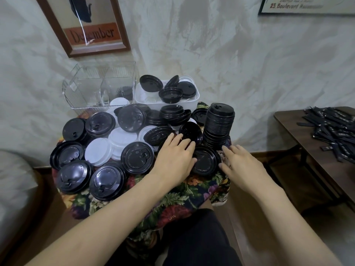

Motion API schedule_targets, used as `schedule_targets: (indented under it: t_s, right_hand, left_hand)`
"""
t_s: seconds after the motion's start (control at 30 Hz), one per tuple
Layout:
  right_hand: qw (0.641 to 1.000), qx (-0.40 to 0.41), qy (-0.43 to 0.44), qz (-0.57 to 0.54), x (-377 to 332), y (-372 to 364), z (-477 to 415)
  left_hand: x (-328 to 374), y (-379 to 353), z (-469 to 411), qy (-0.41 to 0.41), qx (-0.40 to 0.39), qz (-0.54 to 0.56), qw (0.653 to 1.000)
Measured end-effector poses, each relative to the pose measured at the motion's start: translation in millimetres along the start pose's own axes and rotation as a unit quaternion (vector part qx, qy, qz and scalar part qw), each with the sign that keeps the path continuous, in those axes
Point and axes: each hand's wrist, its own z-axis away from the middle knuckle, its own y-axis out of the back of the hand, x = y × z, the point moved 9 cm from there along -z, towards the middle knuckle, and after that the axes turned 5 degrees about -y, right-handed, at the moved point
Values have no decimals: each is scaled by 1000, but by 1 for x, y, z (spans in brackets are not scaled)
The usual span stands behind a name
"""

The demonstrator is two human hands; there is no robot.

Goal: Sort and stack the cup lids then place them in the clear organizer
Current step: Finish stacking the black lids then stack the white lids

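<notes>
A floral-clothed tabletop (184,191) holds loose black and white cup lids (137,160), a tall black stack (219,125) at right and the clear organizer (86,89) at back left. The left hand (175,156) rests flat on lids with fingers straight, and the right hand (240,164) lies relaxed and spread, with one black lid (206,160) between them.

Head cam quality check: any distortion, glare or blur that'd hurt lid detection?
Head view: strong wide-angle bowing, so the December poster and the side table lean outward. A reflection streak crosses the poster glass. The clear organizer shows mostly as faint edges against the pale wall. Light is soft and even, and the black lids have a dull sheen with embossing still visible up close.
</notes>
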Motion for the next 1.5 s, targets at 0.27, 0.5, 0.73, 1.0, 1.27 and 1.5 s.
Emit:
schedule_targets:
  t_s: [0.27,0.5,0.73,1.0,1.27,1.5]
  right_hand:
    - [997,-1,79,-11,-51,-4,24]
    - [988,13,150,-29,-86,-14,30]
    - [981,18,193,-28,-107,-25,38]
    - [967,60,235,-79,-98,-25,49]
    - [944,96,299,-102,-108,-25,62]
    - [939,74,283,-183,-106,-25,61]
  left_hand:
    - [-7,9,38,19,6,-12,1000]
    - [-16,23,74,43,17,-17,999]
    - [-22,27,94,54,26,-13,998]
    - [-27,20,106,56,36,0,998]
    - [-30,7,125,58,26,50,997]
    - [-31,21,140,49,88,142,985]
